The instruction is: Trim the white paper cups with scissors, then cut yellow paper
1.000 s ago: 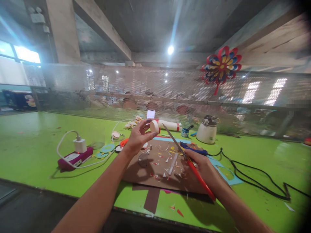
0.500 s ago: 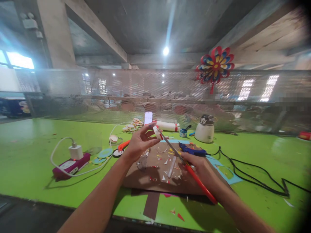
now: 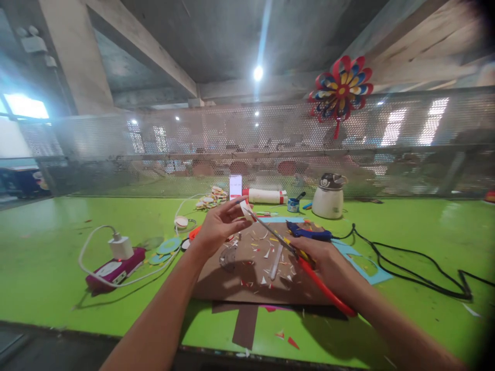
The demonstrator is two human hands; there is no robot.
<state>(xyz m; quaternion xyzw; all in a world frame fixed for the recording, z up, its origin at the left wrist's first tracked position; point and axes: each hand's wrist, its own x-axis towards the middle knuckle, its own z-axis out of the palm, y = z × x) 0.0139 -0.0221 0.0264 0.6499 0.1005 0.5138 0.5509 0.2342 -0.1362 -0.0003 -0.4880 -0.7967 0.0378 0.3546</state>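
Between its thumb and fingers, my left hand (image 3: 222,224) pinches a small white paper piece (image 3: 246,208) with some red on it, raised above the board. My right hand (image 3: 319,255) is wrapped round a pair of red-handled scissors (image 3: 305,265). The blades point up and left, and their tips meet the paper's lower right edge. Beneath both hands lies a brown cardboard sheet (image 3: 216,283) strewn with white, red and yellow paper scraps. A clear glue stick (image 3: 276,263) rests among the scraps. Just beyond my right hand is a blue glue gun (image 3: 309,233).
At left sit a purple power strip (image 3: 112,273) with a white charger and light-blue paper rings (image 3: 169,245). Behind are a phone (image 3: 235,186), a white roll (image 3: 265,196), a small blue jar (image 3: 293,205) and a white kettle (image 3: 328,201). A black cord (image 3: 410,275) loops at right.
The scissors' handles have spread wider apart, while the tips stay at the white paper piece. The whole view has shifted slightly.
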